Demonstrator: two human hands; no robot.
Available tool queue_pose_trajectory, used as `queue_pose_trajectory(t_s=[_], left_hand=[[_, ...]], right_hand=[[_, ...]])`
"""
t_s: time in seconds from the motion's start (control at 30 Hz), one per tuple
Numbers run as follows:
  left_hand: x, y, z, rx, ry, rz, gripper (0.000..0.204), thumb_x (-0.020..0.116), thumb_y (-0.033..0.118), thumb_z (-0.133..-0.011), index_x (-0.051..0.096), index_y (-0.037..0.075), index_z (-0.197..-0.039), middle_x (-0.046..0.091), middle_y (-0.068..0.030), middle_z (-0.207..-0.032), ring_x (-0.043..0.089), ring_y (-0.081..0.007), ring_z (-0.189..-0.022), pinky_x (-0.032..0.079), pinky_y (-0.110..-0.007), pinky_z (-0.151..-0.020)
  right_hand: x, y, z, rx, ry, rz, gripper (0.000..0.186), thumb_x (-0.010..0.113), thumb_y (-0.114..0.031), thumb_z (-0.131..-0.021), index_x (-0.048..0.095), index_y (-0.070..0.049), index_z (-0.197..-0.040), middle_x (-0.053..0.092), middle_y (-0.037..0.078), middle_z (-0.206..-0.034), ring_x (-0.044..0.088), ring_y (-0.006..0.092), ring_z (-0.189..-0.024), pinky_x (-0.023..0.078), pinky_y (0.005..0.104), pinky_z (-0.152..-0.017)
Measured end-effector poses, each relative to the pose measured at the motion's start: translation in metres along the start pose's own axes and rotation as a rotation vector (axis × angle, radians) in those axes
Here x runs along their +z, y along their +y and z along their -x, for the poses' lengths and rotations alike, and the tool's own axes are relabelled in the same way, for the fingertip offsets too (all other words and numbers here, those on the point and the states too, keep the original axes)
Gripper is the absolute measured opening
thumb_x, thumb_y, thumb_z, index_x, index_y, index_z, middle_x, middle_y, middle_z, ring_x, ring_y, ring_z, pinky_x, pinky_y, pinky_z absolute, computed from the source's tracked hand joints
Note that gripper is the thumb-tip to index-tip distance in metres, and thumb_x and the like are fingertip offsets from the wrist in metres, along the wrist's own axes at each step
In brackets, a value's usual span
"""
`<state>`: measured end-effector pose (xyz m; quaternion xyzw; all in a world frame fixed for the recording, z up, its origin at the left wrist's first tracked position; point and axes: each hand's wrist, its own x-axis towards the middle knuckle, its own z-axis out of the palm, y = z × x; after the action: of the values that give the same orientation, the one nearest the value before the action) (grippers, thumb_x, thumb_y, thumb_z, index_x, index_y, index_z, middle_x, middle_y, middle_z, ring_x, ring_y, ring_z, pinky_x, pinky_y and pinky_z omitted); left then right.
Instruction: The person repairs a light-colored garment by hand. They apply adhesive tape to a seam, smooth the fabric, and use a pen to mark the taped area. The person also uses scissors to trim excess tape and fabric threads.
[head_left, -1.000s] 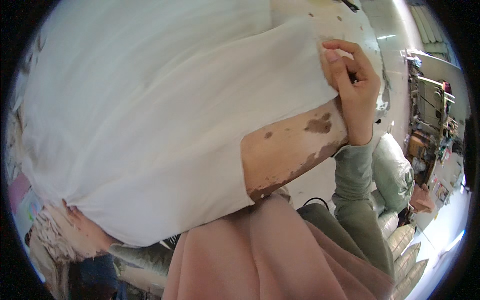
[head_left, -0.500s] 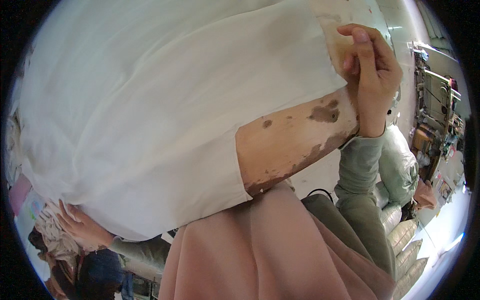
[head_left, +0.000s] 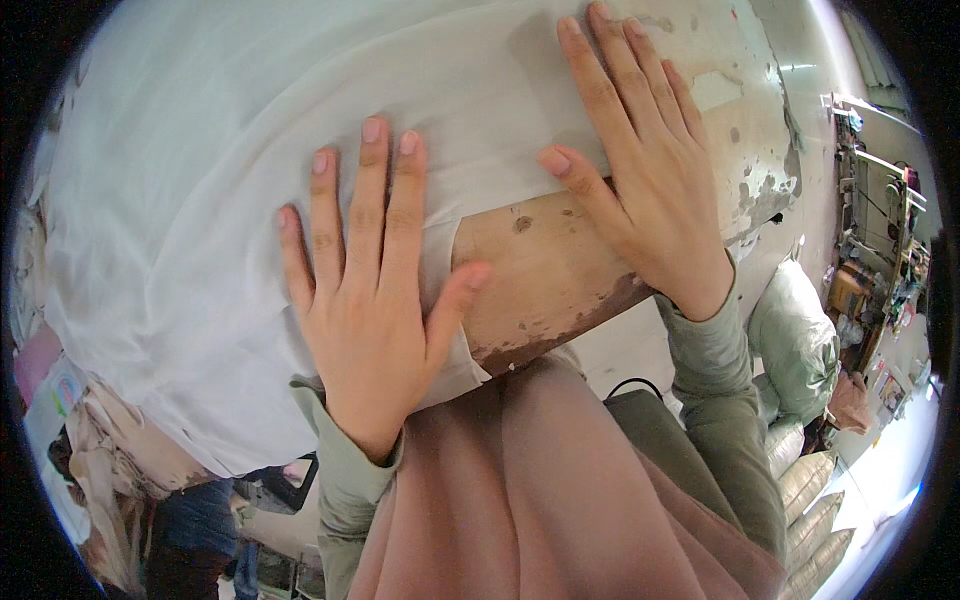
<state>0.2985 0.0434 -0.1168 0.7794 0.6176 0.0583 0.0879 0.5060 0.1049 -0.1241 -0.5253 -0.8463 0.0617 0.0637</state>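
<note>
Overall, the white cloth (head_left: 190,250) slants up rightward (long axis unclear).

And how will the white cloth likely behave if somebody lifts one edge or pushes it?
Probably floppy: the white cloth lies in soft folds over the table. Its edge looks thin, so it may be light for its size. Pushed, it would likely wrinkle, since creases show beside the left hand.
</note>
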Motion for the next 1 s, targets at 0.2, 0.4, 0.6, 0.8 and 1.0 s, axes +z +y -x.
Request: queue_pose_trajectory(t_s=[0.2,0.4,0.6,0.8,1.0], left_hand=[[0.015,-0.012,-0.010,0.011,0.155,-0.015,0.052,0.040,0.032,-0.094,0.038,0.015,-0.142,0.037,-0.0057,-0.146,0.031,-0.0300,-0.134,0.020,-0.049,-0.109],[0.017,-0.065,-0.100,0.067,0.482,-0.181,0.045,0.038,0.028,-0.097,0.043,0.011,-0.138,0.045,-0.0072,-0.140,0.042,-0.0255,-0.126,0.028,-0.041,-0.106],[0.018,-0.077,-0.149,-0.050,0.500,-0.096,0.049,0.040,0.024,-0.093,0.039,0.002,-0.137,0.043,-0.0148,-0.139,0.038,-0.0296,-0.130,0.025,-0.046,-0.109],[0.025,-0.109,-0.189,-0.084,0.629,-0.139,0.045,0.040,0.024,-0.092,0.047,0.002,-0.131,0.050,-0.0142,-0.133,0.045,-0.0306,-0.123,0.030,-0.048,-0.105],[0.002,-0.121,-0.202,-0.160,0.426,0.324,0.047,0.046,0.030,-0.091,0.049,0.004,-0.130,0.053,-0.0136,-0.129,0.049,-0.0292,-0.120,0.033,-0.045,-0.103]], right_hand=[[-0.010,0.003,-0.003,0.001,0.186,0.012,0.050,0.050,-0.036,-0.091,0.045,-0.005,-0.130,0.044,0.018,-0.123,0.043,0.0332,-0.110,0.034,0.0407,-0.093],[-0.013,0.003,0.002,0.135,0.643,-0.334,0.021,0.054,-0.013,-0.088,0.064,-0.005,-0.105,0.061,0.015,-0.105,0.056,0.0317,-0.096,0.043,0.0377,-0.085],[-0.006,-0.056,0.022,0.070,0.043,-0.363,0.030,0.063,-0.029,-0.084,0.060,-0.005,-0.102,0.055,0.015,-0.106,0.050,0.0319,-0.094,0.038,0.0420,-0.081],[-0.007,-0.078,0.032,0.147,0.143,-0.213,0.051,0.069,-0.028,-0.079,0.051,-0.007,-0.123,0.047,0.014,-0.119,0.044,0.0327,-0.103,0.031,0.0416,-0.093],[-0.013,-0.050,0.044,0.077,0.136,-0.373,0.045,0.062,-0.026,-0.085,0.050,-0.007,-0.124,0.048,0.014,-0.120,0.048,0.0302,-0.107,0.035,0.0417,-0.091]])
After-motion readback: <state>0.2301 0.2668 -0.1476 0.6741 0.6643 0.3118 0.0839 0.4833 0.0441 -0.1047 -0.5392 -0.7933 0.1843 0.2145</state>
